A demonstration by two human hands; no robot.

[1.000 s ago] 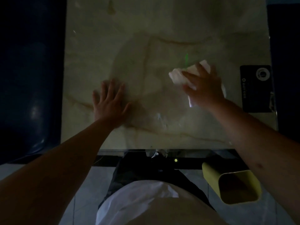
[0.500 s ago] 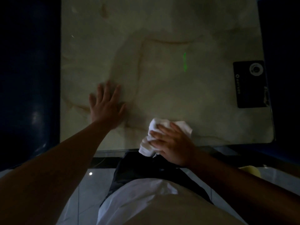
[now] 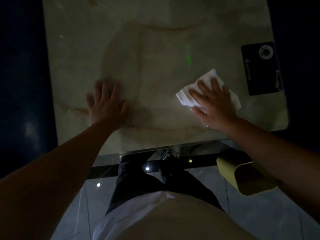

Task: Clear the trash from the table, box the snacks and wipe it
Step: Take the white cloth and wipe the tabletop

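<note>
Two hands are seen on a marble-patterned desk (image 3: 155,40) in dim light. Left hand (image 3: 105,103) is laid flat on the near-left part of the top, fingers straight and spread, nothing held. Right hand (image 3: 214,104) is pressed palm-down on a white folded tissue (image 3: 185,96), fingers extended over it, thumb set on the desk just beside its near edge; the tissue is pinned under the hand rather than gripped. Tissue is located on the right half of the desk, its corners showing beyond the fingers at the far side and at the right of the hand.

Black card (image 3: 259,70) with a white round emblem is noted flat on the desk near the right edge, just beyond the tissue, apart from it. Thin green light streak (image 3: 188,56) is seen on the surface, farther out than the tissue. Brownish veins are seen across the top.

Yellow bin (image 3: 226,168) is noted on the tiled floor (image 3: 259,213) below the near-right desk edge, opening turned toward the camera, partly covered by the right forearm. Dark trousers and a white shirt are visible at the bottom. Dark blue seating (image 3: 22,101) is made out at the left; detail cannot be told.
</note>
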